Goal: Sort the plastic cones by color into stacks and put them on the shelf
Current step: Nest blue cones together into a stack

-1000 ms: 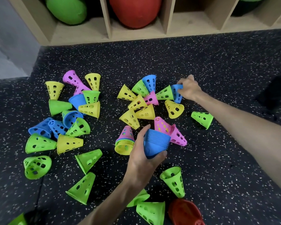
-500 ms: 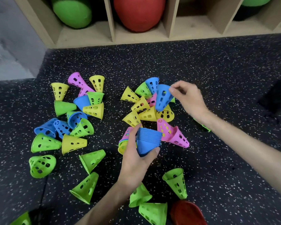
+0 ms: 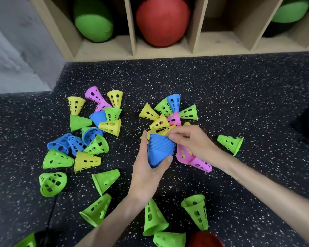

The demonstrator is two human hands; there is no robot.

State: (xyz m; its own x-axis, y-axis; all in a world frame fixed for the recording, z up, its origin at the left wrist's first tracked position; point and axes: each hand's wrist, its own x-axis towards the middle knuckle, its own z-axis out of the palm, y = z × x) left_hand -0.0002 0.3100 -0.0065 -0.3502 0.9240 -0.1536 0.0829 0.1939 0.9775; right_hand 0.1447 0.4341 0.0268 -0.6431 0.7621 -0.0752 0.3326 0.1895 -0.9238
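At the left of the frame a scatter of loose cones lies on the speckled floor: green, yellow and pink ones, with three blue cones lying on their sides among them and another blue cone just above. These blue ones are judged to be the work left for the colour in hand.

In the middle of the frame the blue stack is held off the floor, narrow end toward the viewer. The left hand is wrapped round its lower part, thumb up the left side and fingers curled under the tip. At the stack's upper right rim the right hand is closed in a pinch; whether a cone is still being seated there cannot be told.

Above the hands a mixed heap is seen, with a single blue cone at its top. Along the top of the frame the wooden shelf is seen, with green and red balls in its compartments.

The step in hand is judged to be the building of the blue stack. The next move calls for the right hand to be freed and another blue cone fetched, mouth lined up with the stack.
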